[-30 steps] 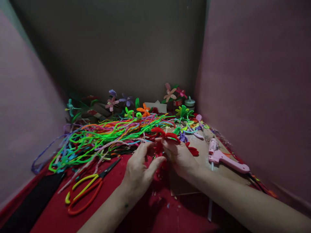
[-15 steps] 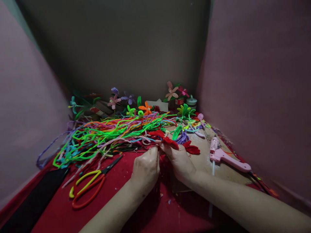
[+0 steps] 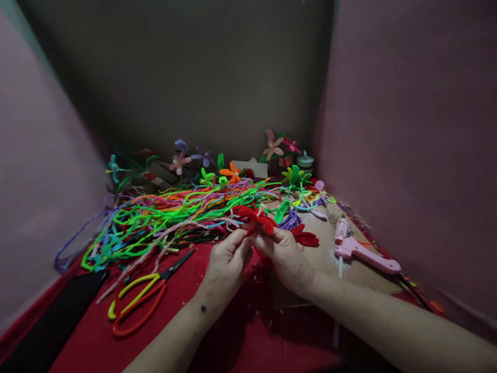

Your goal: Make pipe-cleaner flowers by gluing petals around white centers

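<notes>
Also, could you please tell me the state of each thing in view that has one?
Red pipe-cleaner flower: held, base hidden
Left hand: pinching at the flower
Right hand: closed on the flower
Scissors: unheld, blades closed
Glue gun: unheld, glue stick loaded; heat unclear
Pipe cleaners: loose, tangled
Container: lid appears on

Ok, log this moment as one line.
Left hand: pinching red flower | right hand: pinching same flower | scissors: on red cloth, unheld | pink glue gun: on brown board, unheld

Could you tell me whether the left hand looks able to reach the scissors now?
Probably yes: mostly bare red cloth separates the scissors from the left hand, though busy at the red flower.
</notes>
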### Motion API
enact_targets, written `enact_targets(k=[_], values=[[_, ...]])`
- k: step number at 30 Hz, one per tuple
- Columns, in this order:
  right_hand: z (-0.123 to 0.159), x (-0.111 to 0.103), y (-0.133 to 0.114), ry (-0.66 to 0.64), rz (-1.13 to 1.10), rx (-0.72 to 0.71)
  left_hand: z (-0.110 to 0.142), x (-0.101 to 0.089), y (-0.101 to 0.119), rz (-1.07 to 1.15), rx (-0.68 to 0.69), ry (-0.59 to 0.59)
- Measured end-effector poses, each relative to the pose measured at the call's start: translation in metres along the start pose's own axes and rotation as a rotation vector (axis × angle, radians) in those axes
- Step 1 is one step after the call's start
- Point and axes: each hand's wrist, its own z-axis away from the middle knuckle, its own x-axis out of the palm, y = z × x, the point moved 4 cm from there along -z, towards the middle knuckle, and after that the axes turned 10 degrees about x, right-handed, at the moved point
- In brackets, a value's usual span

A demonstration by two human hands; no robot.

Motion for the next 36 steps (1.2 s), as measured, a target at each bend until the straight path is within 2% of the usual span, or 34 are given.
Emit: enact_targets(k=[6, 10, 14, 17, 23, 27, 36], values=[[0.001, -0.001, 0.001, 0.069, 0.013, 0.012, 0.001, 0.002, 0.001, 0.162, -0.092, 0.026], [-0.001, -0.004, 0.005, 0.067, -0.016, 0.046, 0.001, 0.005, -0.004, 0.268, -0.142, 0.013], [-0.003, -0.005, 0.011, 0.036, -0.032, 0.079, 0.002, 0.009, -0.005, 0.440, -0.204, -0.031], [-0.005, -0.003, 0.012, -0.007, -0.083, 0.032, 0.003, 0.010, -0.006, 0.566, -0.262, -0.073], [-0.006, -0.002, 0.013, -0.085, -0.138, 0.054, 0.003, 0.009, -0.011, 0.754, -0.300, -0.216], [-0.006, 0.000, 0.012, -0.131, -0.140, 0.068, 0.003, 0.010, -0.011, 0.785, -0.311, -0.265], [-0.004, -0.002, 0.012, -0.080, -0.089, 0.023, 0.004, 0.008, -0.010, 0.741, -0.317, -0.263]])
